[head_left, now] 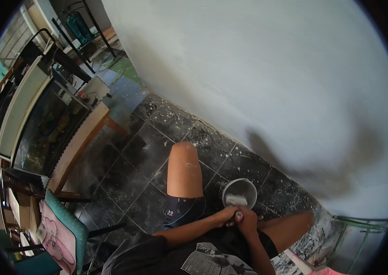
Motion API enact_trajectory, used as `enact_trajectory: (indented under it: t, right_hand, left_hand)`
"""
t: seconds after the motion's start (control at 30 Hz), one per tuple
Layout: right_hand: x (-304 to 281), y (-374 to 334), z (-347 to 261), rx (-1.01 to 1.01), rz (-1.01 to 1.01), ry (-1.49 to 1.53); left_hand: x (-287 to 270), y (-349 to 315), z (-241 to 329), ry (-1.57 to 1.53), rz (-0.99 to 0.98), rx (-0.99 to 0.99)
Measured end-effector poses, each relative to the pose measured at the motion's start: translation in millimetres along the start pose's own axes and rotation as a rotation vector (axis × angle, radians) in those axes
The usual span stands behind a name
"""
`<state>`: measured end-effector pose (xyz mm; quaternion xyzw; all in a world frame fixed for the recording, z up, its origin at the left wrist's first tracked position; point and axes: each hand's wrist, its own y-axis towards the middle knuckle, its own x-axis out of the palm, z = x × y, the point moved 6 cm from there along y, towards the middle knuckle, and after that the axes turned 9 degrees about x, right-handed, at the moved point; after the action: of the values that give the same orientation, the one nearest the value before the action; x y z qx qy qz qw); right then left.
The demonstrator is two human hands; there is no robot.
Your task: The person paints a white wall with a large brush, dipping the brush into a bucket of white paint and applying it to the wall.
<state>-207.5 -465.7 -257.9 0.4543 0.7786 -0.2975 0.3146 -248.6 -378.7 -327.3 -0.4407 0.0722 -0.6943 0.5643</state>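
Observation:
Both hands are together in front of my lap, right beside a pale bucket [251,184] on the floor. My right hand [249,222] is closed around a handle [239,215] whose reddish end shows between my hands. Pressed against it, my left hand [227,216] is closed too, and what its fingers hold is hidden. Something white [236,200] lies inside the near part of the bucket, just beyond my fingers. Whether it joins the handle I cannot tell.
A white wall [258,68] rises beyond the dark, white-spattered floor tiles [171,123]. To the left are a wooden bench [79,142], a fish tank [49,123] and a green-edged chair with a pink pattern [61,233]. A green metal frame [363,224] stands at the lower right.

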Motion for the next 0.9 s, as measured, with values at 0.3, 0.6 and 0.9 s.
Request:
enact_trajectory:
  t: [0.3, 0.6, 0.9]
  right_hand:
    - [23, 48, 50, 0.222, -0.062, 0.078]
    - [71, 85, 81, 0.266, 0.026, -0.074]
    - [61, 90, 78, 0.206, -0.031, -0.124]
  left_hand:
    - [-29, -11, 36, -0.101, 0.309, 0.275]
    - [-24, -12, 40, -0.125, 0.285, 0.278]
    - [-27, -11, 29, -0.115, 0.285, 0.288]
